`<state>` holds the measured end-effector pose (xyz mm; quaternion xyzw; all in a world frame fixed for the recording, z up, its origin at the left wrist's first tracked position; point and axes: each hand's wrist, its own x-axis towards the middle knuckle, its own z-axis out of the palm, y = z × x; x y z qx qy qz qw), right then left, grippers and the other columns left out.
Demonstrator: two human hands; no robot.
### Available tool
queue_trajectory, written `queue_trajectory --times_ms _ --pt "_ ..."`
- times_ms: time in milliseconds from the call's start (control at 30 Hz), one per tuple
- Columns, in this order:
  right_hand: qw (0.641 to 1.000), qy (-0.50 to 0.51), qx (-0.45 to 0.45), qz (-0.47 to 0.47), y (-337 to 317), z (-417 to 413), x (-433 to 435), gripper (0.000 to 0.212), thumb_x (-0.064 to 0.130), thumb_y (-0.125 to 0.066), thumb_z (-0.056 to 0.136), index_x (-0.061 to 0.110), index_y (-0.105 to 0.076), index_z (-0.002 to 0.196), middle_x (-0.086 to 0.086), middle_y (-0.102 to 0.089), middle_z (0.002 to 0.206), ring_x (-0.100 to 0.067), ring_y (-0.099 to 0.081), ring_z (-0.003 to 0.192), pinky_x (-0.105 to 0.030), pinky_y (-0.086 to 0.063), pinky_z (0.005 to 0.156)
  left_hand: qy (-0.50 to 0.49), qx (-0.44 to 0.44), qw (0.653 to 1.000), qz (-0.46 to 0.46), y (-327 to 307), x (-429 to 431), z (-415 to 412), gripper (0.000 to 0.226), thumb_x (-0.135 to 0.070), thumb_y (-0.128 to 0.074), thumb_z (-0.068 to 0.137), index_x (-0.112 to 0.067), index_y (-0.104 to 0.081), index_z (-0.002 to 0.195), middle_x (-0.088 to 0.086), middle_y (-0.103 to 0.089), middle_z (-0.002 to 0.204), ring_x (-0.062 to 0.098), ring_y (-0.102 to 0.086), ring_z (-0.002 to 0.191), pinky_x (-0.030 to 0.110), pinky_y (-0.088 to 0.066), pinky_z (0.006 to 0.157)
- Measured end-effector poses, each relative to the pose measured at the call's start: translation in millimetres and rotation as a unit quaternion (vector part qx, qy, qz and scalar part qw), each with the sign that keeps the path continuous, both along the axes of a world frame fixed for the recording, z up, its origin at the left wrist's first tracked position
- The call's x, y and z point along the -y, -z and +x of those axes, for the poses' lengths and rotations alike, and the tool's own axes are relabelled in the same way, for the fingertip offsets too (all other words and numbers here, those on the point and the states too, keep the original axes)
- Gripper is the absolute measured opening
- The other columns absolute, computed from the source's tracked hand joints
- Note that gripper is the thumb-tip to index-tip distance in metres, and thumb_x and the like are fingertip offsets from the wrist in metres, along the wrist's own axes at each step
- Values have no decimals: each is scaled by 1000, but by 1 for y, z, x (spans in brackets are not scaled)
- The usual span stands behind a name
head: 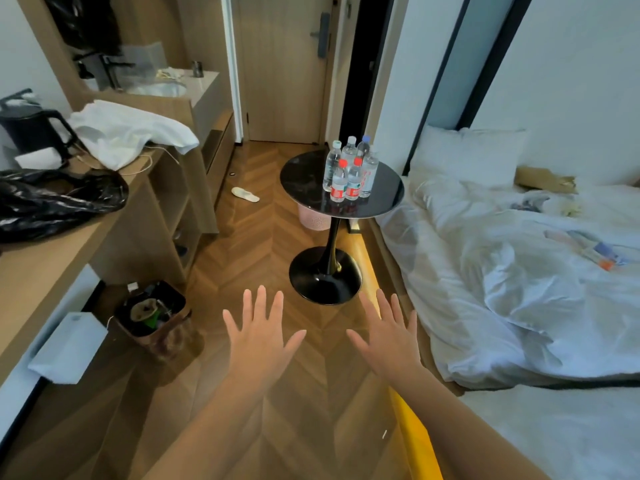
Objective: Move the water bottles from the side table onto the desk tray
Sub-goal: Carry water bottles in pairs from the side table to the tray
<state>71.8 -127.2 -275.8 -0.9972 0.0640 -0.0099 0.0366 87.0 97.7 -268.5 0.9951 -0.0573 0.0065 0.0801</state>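
Nothing moved yet: your left hand (260, 336) and right hand (389, 336) are spread empty, with all bottles (349, 171) on the side tabletop (304, 174).

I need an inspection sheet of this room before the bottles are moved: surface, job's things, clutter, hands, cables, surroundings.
Surface: round black side table, glossy top, beside the bed; wooden desk on the left.
Job's things: water bottles upright in a tight cluster on the side table, two red-capped in front; desk tray not identifiable.
Clutter: black plastic bag, white cloth and black kettle on the desk.
Hands: left hand and right hand open, fingers spread, holding nothing, short of the side table.
Cables: thin cord on the desk by the white cloth.
Surroundings: slipper on the floor, waste bin by the desk, closed door ahead.
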Motion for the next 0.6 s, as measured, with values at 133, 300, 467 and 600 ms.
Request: queue_trajectory --times_ms 133,300,467,600 --pt "1000 16 1 14 4 35 13 74 72 -28 91 41 -2 153 0 -5 165 -30 1 151 -60 -1 116 8 5 1000 4 0 13 43 83 -76 -20 86 -29 -7 154 4 0 162 28 7 148 59 -3 114" --pt "1000 15 -5 21 16 93 40 75 73 -29 90 42 -2 153 0 -6 165 -30 0 151 -59 1 116 4 -2 1000 15 1 39 97 83 -75 -20 87 -29 -5 154 4 1 162 28 7 148 59 -4 115" --pt "999 -5 -1 35 25 166 75 73 70 -30 91 42 -3 152 1 -8 165 -29 -2 151 -60 0 115 -9 -8 1000 -2 0 79 160 81 -72 -23 89 -28 -6 155 4 2 162 28 9 148 59 -3 115" --pt "998 -22 1 52 19 231 110 72 67 -33 93 40 -5 153 0 -8 165 -28 -1 152 -60 -2 116 -35 -15 999 -3 -4 113 211 81 -73 -20 89 -28 -2 154 4 4 162 28 11 148 58 -2 115"
